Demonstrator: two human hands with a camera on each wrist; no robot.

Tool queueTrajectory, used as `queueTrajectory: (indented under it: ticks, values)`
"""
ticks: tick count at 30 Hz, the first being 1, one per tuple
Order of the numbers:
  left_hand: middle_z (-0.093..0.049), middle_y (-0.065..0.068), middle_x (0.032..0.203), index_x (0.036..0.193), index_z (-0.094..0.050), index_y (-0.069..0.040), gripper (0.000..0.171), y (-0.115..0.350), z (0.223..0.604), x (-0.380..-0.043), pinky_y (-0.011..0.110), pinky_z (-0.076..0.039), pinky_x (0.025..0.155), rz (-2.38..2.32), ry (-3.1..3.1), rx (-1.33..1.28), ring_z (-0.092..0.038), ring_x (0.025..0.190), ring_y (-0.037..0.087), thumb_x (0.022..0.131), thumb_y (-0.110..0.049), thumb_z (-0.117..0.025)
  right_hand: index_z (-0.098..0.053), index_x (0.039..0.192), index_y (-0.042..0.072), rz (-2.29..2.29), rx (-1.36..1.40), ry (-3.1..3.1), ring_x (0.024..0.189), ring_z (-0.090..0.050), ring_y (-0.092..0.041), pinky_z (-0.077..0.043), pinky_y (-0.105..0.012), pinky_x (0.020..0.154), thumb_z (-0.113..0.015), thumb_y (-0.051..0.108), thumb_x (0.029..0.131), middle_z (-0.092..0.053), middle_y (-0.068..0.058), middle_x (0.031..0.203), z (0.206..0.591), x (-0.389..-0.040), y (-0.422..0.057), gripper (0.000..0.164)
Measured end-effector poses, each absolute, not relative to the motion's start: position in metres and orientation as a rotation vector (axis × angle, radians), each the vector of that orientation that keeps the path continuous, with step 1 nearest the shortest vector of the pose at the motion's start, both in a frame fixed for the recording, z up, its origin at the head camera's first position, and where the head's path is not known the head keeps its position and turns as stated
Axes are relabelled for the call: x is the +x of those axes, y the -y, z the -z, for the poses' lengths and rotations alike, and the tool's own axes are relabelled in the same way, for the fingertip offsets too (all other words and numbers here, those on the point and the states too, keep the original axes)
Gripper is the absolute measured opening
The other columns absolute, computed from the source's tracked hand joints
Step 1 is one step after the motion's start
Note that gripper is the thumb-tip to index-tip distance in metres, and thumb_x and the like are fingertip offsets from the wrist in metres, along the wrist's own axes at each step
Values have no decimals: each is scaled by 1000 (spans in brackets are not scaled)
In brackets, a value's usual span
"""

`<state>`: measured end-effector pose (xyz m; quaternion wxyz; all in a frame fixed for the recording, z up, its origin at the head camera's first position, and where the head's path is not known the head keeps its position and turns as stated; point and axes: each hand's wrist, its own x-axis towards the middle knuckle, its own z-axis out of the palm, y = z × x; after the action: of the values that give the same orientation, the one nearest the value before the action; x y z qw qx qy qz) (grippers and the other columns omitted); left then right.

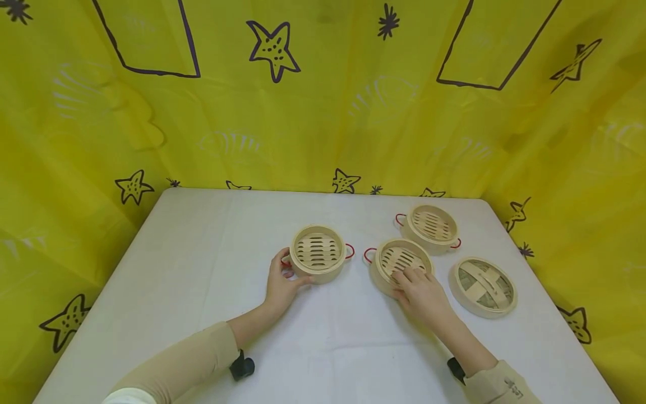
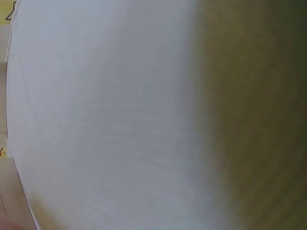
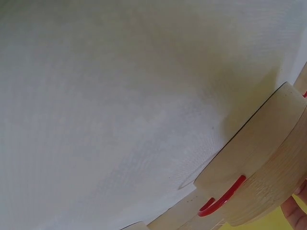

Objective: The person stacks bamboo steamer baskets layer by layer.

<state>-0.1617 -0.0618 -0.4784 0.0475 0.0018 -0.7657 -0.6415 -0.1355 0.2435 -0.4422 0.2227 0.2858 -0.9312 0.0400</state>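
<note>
A round bamboo steamer basket (image 1: 317, 249) with a slatted base and red side loops is near the table's middle. My left hand (image 1: 282, 286) holds it at its left side, thumb along the front wall and fingers by the left loop. To its right is a second bamboo steamer basket (image 1: 401, 259), also seen in the right wrist view as a pale wall with a red loop (image 3: 225, 197). My right hand (image 1: 421, 294) grips its near right rim, fingers reaching inside over the slats. In the left wrist view the left hand's grip is hidden.
Behind the second basket stands a third steamer basket (image 1: 431, 224) with red loops. A woven bamboo lid (image 1: 483, 286) lies to the right of my right hand. Everything is on a white-covered table (image 1: 202, 269), with a yellow patterned curtain (image 1: 313, 123) along its back and sides.
</note>
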Motion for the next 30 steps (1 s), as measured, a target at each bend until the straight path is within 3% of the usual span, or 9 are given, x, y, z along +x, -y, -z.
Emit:
queueTrajectory:
  ticks: [14, 30]
  values:
    - [-35, 15, 131, 134, -35, -5, 83, 60, 479, -164, 41, -42, 95, 1994, 2292, 21, -39, 111, 28, 65, -8, -81, -56, 97, 7, -117, 803, 2585, 81, -53, -27, -44, -41, 72, -75, 12, 68, -51, -6, 84, 442, -135, -245, 35]
    - [-33, 14, 133, 133, -34, -5, 81, 64, 479, -163, 40, -41, 96, 2058, 2274, -2, -38, 113, 28, 66, -7, -80, -56, 102, 6, -131, 797, 2579, 84, -52, -28, -44, -42, 71, -71, 10, 73, -50, -7, 86, 409, -154, -231, 33]
